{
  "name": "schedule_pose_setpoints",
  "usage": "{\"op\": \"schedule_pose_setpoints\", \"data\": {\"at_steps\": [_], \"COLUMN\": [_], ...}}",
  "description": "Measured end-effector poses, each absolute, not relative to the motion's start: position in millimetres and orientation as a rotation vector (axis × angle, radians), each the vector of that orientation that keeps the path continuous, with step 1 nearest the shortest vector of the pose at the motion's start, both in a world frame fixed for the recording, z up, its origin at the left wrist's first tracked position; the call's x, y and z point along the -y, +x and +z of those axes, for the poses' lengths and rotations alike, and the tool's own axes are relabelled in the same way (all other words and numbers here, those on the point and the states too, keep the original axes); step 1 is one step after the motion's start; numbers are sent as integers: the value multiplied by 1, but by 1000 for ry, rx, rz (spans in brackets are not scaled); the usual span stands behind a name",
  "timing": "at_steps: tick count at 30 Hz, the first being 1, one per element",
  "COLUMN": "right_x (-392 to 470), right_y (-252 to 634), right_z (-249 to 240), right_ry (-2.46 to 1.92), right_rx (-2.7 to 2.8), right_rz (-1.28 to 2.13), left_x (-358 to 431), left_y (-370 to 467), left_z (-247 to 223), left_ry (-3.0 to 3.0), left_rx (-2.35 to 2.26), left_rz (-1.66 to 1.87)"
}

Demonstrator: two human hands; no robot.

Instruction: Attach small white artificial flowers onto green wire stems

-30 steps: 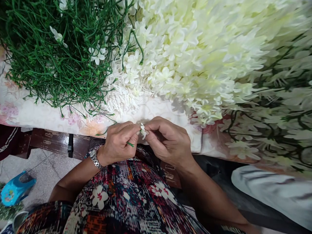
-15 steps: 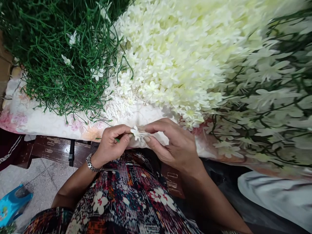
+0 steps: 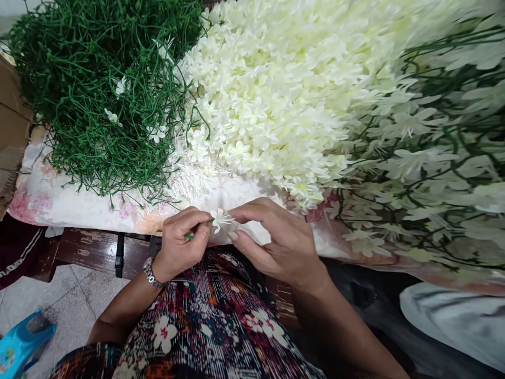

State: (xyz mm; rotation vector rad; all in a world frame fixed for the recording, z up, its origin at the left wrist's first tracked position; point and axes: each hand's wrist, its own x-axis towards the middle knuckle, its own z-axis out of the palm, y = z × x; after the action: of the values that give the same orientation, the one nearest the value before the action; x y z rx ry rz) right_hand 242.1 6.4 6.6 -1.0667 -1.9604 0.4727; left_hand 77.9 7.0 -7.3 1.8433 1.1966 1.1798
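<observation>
We've got the flower (image 3: 218,219) between our hands, long axis running sideways. Left hand (image 3: 183,238)'s nearer, pinching the stem (image 3: 190,237) left of it; right hand (image 3: 282,243)'s thumb and finger are parted right of it, can't tell if touching.

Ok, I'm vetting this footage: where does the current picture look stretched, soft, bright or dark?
All head view: white blooms pale and smeared toward the top right; sprays at the right edge stretched; green stems dark in places; flower in the left hand fairly crisp.
</observation>
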Motion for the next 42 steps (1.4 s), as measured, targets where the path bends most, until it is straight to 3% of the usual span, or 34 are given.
{"op": "schedule_pose_setpoints", "data": {"at_steps": [13,28,42], "right_x": [-7,-9,-7], "right_y": [238,234,234], "right_z": [3,1,-15], "right_ry": [-1084,-1087,-985], "right_rx": [2032,2015,2133], "right_rz": [356,473,-4], "left_x": [-6,-5,-6], "left_y": [77,78,75], "left_z": [-11,-15,-9], "left_ry": [2217,2265,1870], "left_rx": [-1242,-1256,-1213], "left_rz": [1162,1203,1057]}}
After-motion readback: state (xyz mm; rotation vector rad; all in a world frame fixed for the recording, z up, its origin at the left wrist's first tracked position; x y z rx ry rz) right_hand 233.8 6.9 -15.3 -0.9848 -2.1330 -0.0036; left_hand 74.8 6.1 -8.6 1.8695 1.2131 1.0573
